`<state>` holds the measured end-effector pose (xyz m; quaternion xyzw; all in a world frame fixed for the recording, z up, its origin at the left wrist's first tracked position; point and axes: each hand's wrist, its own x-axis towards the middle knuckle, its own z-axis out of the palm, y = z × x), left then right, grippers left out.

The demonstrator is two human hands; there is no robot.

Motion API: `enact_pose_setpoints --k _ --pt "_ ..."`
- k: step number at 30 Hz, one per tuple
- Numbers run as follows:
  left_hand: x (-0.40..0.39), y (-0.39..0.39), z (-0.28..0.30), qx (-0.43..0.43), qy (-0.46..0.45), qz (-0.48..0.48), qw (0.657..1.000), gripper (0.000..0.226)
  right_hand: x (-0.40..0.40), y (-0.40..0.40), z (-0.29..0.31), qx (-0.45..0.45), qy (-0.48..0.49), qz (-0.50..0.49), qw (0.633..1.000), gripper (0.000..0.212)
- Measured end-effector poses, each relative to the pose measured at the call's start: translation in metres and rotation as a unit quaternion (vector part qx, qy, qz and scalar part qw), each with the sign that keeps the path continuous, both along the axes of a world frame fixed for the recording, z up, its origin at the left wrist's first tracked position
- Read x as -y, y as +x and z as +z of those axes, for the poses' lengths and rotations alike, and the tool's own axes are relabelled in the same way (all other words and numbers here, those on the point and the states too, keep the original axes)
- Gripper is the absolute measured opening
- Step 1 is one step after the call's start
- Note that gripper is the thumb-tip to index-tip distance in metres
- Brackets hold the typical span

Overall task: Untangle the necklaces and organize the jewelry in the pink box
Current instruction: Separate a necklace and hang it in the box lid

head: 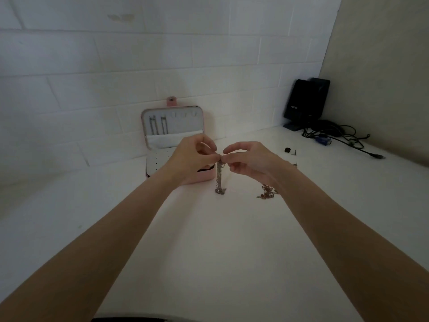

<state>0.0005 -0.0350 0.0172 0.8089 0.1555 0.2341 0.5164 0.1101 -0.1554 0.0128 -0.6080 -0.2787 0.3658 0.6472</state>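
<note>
The silver necklace hung straight down, its long axis vertical, from a point between the two hands, its lower end bunched on the white table just in front of the pink box. The left hand and right hand met fingertip to fingertip at the chain's top, each pinching it with thumb and forefinger, the other fingers loosely curled; neither was plainly nearer. Any parting pull would likely run sideways, across the hanging length. A second, copper-toned tangle lay on the table just under the right wrist, apart from the silver chain. Behind the hands the box stood open, its lid upright against the wall with two chains already hung at its left hooks. Farther right sat a black speaker and loose cables.
</note>
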Motion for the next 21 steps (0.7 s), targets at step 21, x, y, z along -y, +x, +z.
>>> enact_pose_setpoints --k 21 --pt "0.011 -0.004 -0.007 0.042 -0.291 -0.052 0.954 0.023 0.003 -0.008 -0.005 -0.168 0.044 0.023 0.985 0.022"
